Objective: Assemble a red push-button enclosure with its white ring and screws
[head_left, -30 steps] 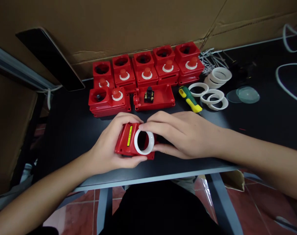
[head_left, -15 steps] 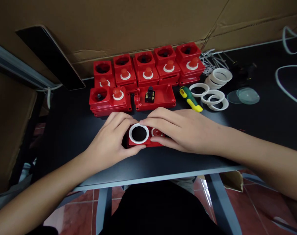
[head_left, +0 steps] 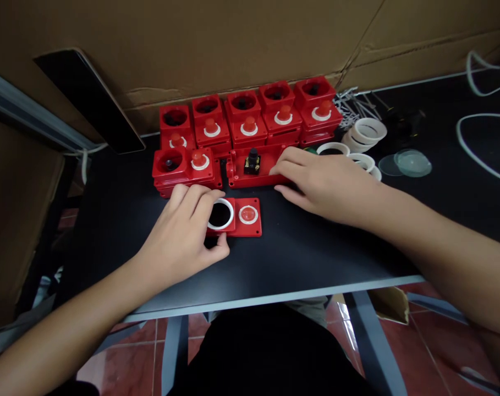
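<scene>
Enclosure cover [head_left: 253, 224] flat on black tabletop [head_left: 299, 247]; left hand [head_left: 179, 225] grasping white-ringed end by opposite edges. Right hand [head_left: 328, 184] at right end of red base [head_left: 267, 164]; grip cannot be told. Wall pinch, clear of black switch block [head_left: 252, 163], seems safest.

The table's black top [head_left: 299, 253] is edged along the front by a pale grey strip [head_left: 274, 298], and its far edge is backed by creased brown cardboard [head_left: 233, 44]. Its left edge is flanked by a grey metal frame [head_left: 27, 113]. Below the front edge, grey legs [head_left: 175, 346] are set against a red tiled floor [head_left: 130, 357], by which light is reflected.
</scene>
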### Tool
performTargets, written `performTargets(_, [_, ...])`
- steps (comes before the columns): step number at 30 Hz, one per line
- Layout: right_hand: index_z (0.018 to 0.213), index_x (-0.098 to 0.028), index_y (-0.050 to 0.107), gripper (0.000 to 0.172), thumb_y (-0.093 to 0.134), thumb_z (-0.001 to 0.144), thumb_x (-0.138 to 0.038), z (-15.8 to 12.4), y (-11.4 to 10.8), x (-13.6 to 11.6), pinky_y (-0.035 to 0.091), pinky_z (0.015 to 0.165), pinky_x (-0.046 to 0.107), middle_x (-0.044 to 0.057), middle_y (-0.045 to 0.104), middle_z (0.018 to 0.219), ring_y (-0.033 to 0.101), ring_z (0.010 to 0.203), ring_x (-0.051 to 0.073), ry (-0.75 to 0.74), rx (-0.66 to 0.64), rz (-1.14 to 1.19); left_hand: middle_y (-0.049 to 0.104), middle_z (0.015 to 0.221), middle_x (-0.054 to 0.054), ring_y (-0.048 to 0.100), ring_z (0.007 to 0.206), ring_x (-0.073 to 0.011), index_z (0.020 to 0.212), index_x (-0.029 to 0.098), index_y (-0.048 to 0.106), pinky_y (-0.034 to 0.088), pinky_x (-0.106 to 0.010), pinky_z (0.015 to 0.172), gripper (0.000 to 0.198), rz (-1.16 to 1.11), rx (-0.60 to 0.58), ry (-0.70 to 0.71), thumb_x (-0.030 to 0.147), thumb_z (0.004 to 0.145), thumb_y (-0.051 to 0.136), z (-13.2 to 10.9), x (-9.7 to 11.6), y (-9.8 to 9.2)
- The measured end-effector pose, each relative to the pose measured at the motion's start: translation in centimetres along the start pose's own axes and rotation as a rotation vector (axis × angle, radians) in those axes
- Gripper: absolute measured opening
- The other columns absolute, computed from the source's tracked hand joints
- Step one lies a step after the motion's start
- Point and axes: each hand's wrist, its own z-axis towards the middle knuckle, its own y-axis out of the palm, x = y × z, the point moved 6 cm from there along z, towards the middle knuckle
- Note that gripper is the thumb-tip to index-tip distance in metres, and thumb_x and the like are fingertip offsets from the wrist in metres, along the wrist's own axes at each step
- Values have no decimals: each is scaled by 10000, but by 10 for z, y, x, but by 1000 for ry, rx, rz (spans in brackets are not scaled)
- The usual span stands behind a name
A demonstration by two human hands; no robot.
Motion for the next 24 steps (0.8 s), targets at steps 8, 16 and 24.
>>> performTargets(8, [1145, -161, 761, 334, 464, 1168, -312, 0, 0, -5, 290, 620, 297, 111, 799, 1159, 741, 879, 222, 38, 20, -25, 672, 1336, -263, 627, 1183, -445, 1380, 25, 696, 645, -620, 993, 479, 129, 44, -6, 167, 924, 666, -3, -4, -3])
performTargets(16, [1162, -163, 782, 216, 582, 1135, -240, -16, -34, -37, 367, 572, 307, -14, 776, 754, 571, 525, 129, -172, 285, 203, 626, 1448, -237, 598, 1299, -412, 1503, 80, 642, 599, -566, 1082, 479, 220, 120, -26, 12, 1061, 472, -9, -8, -5])
performTargets(24, [891, -178, 731, 417, 489, 1202, -317, -14, -42, -23, 292, 575, 331, 37, 746, 739, 581, 562, 152, -112, 309, -51, 772, 1269, -144, 649, 1206, -334, 1352, 97, 683, 609, -484, 1059, 361, 29, 162, 307, -48, 1046, 559, -9, 17, -19])
